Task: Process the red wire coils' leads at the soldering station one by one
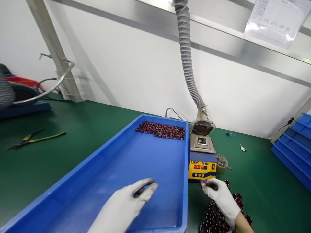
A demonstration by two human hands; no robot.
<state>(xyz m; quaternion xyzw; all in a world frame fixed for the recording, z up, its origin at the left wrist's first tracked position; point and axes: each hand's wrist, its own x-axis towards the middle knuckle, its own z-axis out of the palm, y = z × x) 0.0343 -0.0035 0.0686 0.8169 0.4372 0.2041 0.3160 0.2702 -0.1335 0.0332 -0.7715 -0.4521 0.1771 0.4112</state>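
Observation:
My left hand (123,204), in a white glove with darkened fingertips, is over the long blue tray (107,187). Its thumb and fingers are curled together around something dark that I cannot make out. To the right of the tray, my right hand (222,197), also gloved, pinches a small round component (203,184) with a reddish side. That hand is in front of the yellow and blue solder pot (202,166), whose display is lit. Below it lies a pile of small black round components (213,218) with coppery dots. More such components (162,129) stand packed in rows at the tray's far end.
A ribbed exhaust hose (186,48) ends in a round hood above the pot. Beside the pot stands a small tin (221,163). Yellow-handled pliers (36,139) lie at left. Stacked blue trays (293,145) stand at right. A metal shelf (218,48) crosses above.

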